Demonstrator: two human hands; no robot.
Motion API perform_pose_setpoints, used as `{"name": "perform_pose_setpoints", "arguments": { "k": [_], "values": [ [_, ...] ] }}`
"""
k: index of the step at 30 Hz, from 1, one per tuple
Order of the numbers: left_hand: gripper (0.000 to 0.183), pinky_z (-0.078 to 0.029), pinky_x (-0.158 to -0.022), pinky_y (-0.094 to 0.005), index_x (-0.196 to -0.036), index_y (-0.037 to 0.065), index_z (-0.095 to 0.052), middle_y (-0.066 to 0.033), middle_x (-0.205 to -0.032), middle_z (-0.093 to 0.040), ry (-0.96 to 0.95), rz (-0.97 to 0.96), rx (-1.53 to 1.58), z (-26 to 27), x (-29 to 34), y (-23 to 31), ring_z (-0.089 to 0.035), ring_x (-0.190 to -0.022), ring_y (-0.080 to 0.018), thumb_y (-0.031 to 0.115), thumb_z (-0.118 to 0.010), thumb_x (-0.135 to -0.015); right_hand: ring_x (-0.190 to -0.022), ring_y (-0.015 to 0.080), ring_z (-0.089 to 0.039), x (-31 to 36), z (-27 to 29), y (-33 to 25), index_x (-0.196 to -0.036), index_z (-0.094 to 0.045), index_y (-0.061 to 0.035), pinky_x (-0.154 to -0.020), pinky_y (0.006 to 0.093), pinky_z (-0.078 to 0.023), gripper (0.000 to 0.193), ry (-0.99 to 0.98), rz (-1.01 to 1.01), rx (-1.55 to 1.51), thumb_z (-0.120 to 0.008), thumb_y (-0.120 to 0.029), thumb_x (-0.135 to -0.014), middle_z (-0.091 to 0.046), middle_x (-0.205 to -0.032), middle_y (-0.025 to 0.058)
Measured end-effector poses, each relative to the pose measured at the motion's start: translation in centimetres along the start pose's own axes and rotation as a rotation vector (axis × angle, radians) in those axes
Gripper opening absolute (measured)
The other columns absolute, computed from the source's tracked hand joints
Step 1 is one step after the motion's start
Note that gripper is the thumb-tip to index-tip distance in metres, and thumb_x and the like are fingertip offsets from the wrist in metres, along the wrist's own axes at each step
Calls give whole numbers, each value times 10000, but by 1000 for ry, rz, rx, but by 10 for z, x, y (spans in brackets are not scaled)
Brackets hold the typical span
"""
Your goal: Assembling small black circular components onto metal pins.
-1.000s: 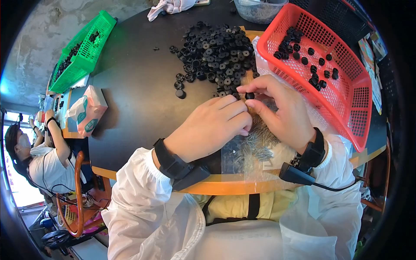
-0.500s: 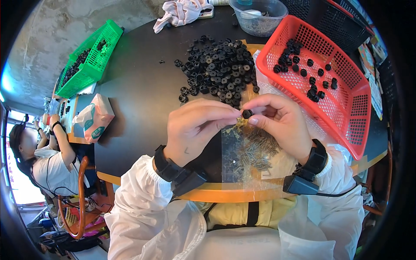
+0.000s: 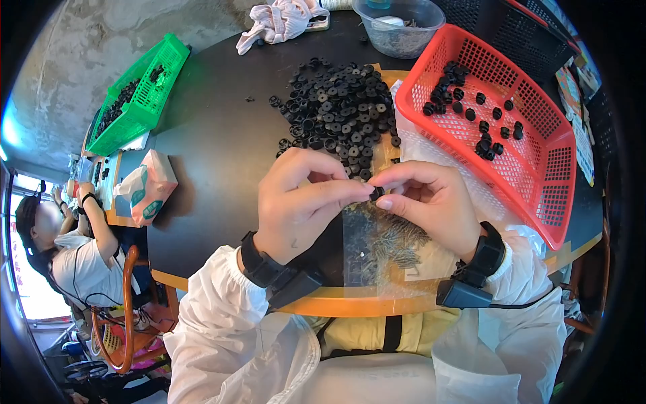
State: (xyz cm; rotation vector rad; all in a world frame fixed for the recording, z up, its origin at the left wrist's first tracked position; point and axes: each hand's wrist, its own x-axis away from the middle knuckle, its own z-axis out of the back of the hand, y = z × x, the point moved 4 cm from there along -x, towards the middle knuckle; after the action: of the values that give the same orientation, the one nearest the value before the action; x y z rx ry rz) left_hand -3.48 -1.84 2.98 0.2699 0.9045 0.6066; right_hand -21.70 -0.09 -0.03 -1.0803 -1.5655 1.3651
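A small black round knob-like part [image 3: 377, 193] is pinched between the thumb and forefinger of my right hand [image 3: 431, 202]. My left hand [image 3: 301, 197] is closed in a pinch, its fingertips against the left side of that part. Whatever those left fingers grip is too small and covered to make out. Just beyond both hands lies a heap of similar black round parts [image 3: 336, 108], some showing a centre hole. Below the right hand, a pile of thin metal screws [image 3: 398, 246] is spread over clear plastic at the table's near edge.
A red basket [image 3: 494, 178] with several black knobs stands at the right. A clear plastic tub [image 3: 400, 37] and a pink cloth [image 3: 286, 21] sit at the back. On the left are a tissue pack [image 3: 149, 188], a green basket [image 3: 138, 114] and another person [image 3: 87, 259] at work.
Both hands have shifted slightly nearer to me, and the black part has moved down and left with them. My left fingertips now press closer against it.
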Motion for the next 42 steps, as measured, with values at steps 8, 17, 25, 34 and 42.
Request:
{"name": "perform_pose_setpoints", "arguments": {
  "k": [8,17,25,34,42],
  "values": [
    [335,-469,-679,-317,-988,149,-737,-13,-835,-580,10,-102,-17,3,-7,8,-578,-768,-191,43,-788,-675,-863,91,-650,-1,0,1,-1101,-662,2,-746,219,-523,246,-22,15,-49,-668,-5,-855,-682,-982,52],
    [333,-435,-802,-367,-950,121,-665,-64,-951,-545,-34,137,-541,20,-9,-44,-529,-916,-272,176,-813,-657,-877,52,-594,-3,3,1,-1104,-602,-13,-767,204,-491,258,56,50,-191,-669,6,-856,-631,-1049,20],
    [248,-449,-786,-358,-923,119,-689,-32,-928,-570,-60,93,-531,16,-7,-51,-555,-901,-238,138,-782,-694,-832,39,-557,-3,3,1,-1052,-586,-31,-730,192,-467,214,31,71,-21,-681,-24,-861,-608,-1016,7],
    [212,-482,-720,-264,-1012,64,-691,-57,-970,-587,-81,229,451,-6,1,-18,-579,-807,-149,9,-704,-807,-888,51,-575,-4,-1,1,-1065,-596,-33,-746,205,-482,189,50,47,-136,-658,-49,-887,-591,-967,-6],
    [335,-478,-739,-252,-1124,76,-696,-43,-975,-580,-140,211,450,-11,2,-11,-576,-825,-131,-19,-702,-803,-825,52,-574,-3,1,3,-1045,-632,-25,-716,210,-501,225,42,180,-8,-711,-30,-834,-609,-947,-5]
  ]
}}
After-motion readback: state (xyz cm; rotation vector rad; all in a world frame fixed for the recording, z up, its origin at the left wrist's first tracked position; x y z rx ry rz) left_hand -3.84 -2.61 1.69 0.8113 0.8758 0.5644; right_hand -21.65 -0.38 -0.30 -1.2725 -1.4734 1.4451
